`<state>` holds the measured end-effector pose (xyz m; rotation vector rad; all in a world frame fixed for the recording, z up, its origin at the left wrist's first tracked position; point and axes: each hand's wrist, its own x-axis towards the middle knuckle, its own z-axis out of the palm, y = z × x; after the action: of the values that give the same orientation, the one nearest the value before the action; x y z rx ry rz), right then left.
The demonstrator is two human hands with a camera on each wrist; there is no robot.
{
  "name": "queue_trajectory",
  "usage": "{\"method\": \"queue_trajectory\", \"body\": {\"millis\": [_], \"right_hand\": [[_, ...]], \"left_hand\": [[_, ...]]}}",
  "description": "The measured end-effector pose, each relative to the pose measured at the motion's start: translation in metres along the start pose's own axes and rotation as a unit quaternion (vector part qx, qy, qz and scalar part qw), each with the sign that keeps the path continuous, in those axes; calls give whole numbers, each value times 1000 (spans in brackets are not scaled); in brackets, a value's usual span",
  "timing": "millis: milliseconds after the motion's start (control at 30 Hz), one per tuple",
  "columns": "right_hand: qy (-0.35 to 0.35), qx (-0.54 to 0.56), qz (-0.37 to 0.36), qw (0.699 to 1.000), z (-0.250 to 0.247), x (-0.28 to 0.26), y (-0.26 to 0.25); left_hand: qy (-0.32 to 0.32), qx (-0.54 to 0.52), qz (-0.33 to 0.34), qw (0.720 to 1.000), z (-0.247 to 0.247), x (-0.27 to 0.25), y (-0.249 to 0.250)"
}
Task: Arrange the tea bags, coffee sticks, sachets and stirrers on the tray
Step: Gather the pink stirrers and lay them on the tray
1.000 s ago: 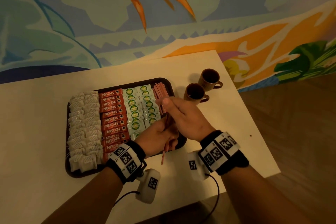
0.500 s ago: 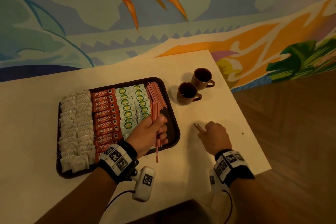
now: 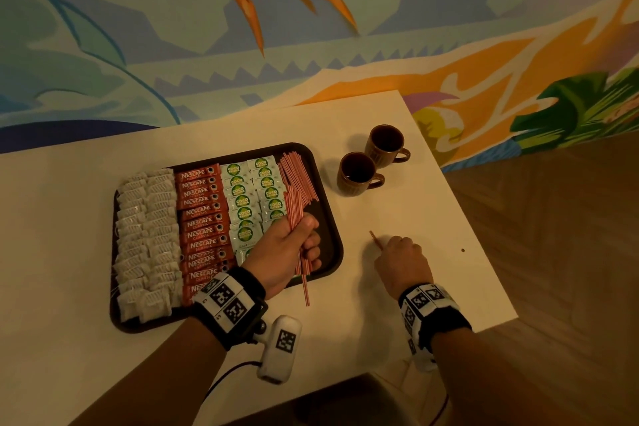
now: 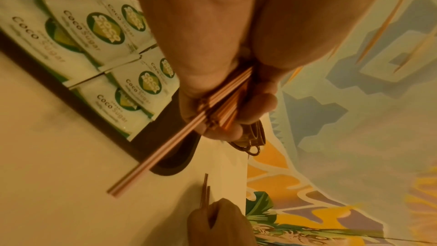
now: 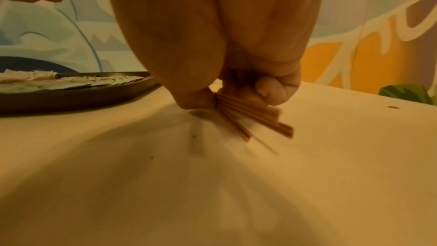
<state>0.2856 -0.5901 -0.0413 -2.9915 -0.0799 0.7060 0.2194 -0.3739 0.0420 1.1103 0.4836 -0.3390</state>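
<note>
A dark tray [image 3: 331, 204] holds columns of white tea bags [image 3: 145, 235], red Nescafe coffee sticks [image 3: 202, 214], Coco Sugar sachets [image 3: 250, 197] and a fan of red stirrers [image 3: 297, 180] at its right. My left hand [image 3: 290, 249] grips a bundle of stirrers [image 3: 301, 252] over the tray's near right corner; their ends reach past the rim [image 4: 132, 180]. My right hand [image 3: 401, 263] is on the table right of the tray and pinches a few stirrers [image 5: 250, 117] between thumb and curled fingers, tips against the table [image 3: 375, 239].
Two brown cups [image 3: 358, 172] [image 3: 385, 143] stand on the white table [image 3: 432, 218] right of the tray's far corner. The table's right edge drops to a wooden floor [image 3: 553, 252]. A painted wall [image 3: 311, 28] rises behind the table.
My right hand left the bundle over the tray, moved right to the table and now pinches a few stirrers there. The left hand kept its bundle.
</note>
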Motion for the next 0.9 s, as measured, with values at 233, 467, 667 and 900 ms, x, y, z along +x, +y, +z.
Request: {"method": "queue_trajectory", "body": {"millis": [233,467,667,900], "right_hand": [[-34,21,-2,999,-6,-3,6],[-43,271,-66,959,-58,-29,-18],[-45,290,-153,944,-78,-52,-74],[2,320,-184,929,-68,-62,-96]], "left_hand": [[47,7,-49,998,6,9,-23],[43,26,-58,997,22,14,-28],[-8,-65,-65,996,36,15,-17],[82,-63,-39,994,16,13,-13]]}}
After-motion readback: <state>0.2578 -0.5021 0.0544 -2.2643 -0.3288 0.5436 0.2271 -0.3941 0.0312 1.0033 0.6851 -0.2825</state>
